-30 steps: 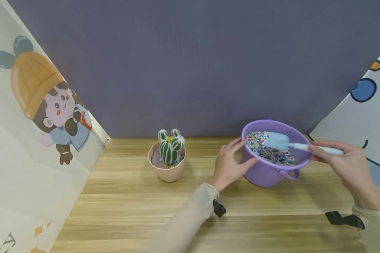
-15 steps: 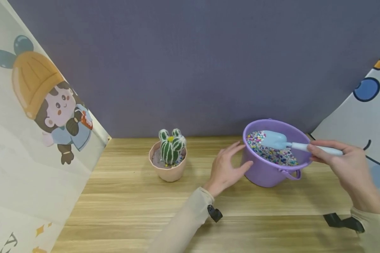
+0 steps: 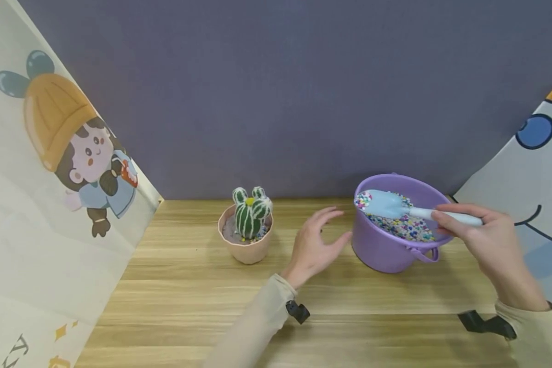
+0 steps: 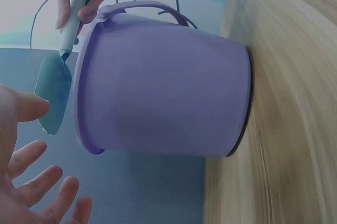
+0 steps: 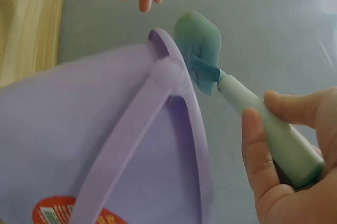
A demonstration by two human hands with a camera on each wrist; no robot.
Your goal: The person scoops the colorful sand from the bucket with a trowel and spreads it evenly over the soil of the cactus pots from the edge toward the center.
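Note:
My right hand [image 3: 492,237] grips the white handle of a light-blue hand trowel [image 3: 386,204]. Colourful pellets lie at the tip of its blade. In the left wrist view the trowel [image 4: 55,89] is outside the mouth of the purple bucket [image 4: 163,81], just above its rim. More mixed-colour pellets [image 3: 407,227] fill part of the bucket in the head view. Left of the bucket, my left hand [image 3: 314,245] hovers with fingers apart, touching nothing. A pink pot [image 3: 248,253] holding a green knitted-looking cactus [image 3: 249,220] stands further left.
The wooden table [image 3: 188,306] runs beneath everything. Behind it rises a dark grey-blue panel [image 3: 276,102]. White printed panels with cartoon drawings stand at left [image 3: 23,230] and right. The bucket's handle [image 3: 425,254] hangs down at its front.
My left hand has let go of the bucket rim and moved left. The trowel has risen from the pellets and shifted left to the rim, with pellets on it.

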